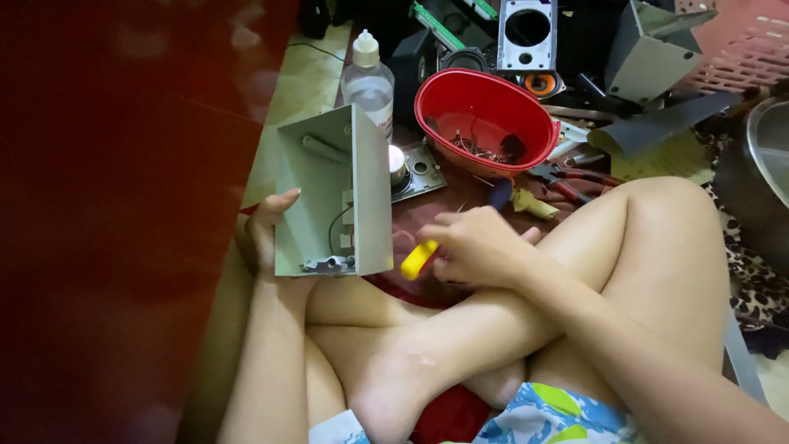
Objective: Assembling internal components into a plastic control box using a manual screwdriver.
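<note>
Left of the frame's centre, the left hand (265,233) grips a grey sheet-metal housing, open on one side (333,193), by its lower left edge, thumb curled over the rim, holding it upright above the crossed legs. Inside it show a grey rod, a thin dark wire and a small metal fitting at the bottom. Just right of it, the right hand (477,245) is closed around a yellow-handled tool (419,259), its yellow end pointing at the housing's lower corner; the tip is hidden, so its kind cannot be told.

Behind, on the floor, stand a red oval plastic bowl holding scraps of wire (486,119), a clear plastic squeeze bottle with a white cap (368,80) and red-handled pliers (567,179).

The housing is held by one edge only, so in my judgement a push from the tool could twist it out of the fingers or onto the bare legs. Its thin metal edges lie close to skin, and a slip of the tool could snag the loose wire inside.
</note>
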